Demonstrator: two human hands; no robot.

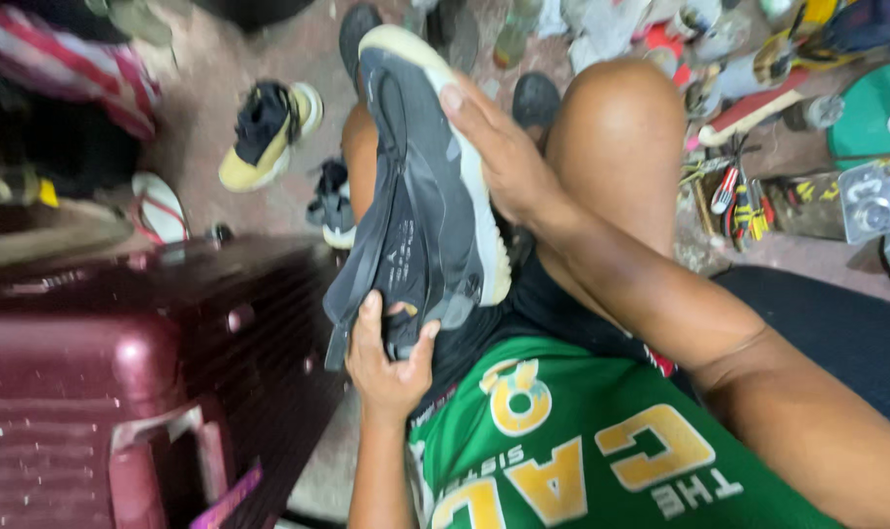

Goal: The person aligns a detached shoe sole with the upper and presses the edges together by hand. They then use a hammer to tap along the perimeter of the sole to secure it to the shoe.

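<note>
Gripping a dark sneaker [420, 186], left hand [388, 358] fingers clasp its heel, right hand [499, 152] its sole edge.

Both hands grip a dark grey sneaker [420, 186]: left hand [388, 358] at its heel, right hand [504, 157] along its pale sole.

A: What's in hand?
B: One sneaker [425, 186]. Dark grey upper, cream sole, high-cut.
A: Pose?
B: Held up over the lap, long axis near vertical in the head view. Toe points up and away, heel end down near the body. Sole edge faces right, upper faces left.
A: Condition?
B: Upper looks loose along the left side, a dark flap hanging down toward the heel. Sole rim looks scuffed and yellowed.
A: Support?
B: Off the floor, touching nothing but the hands.
</note>
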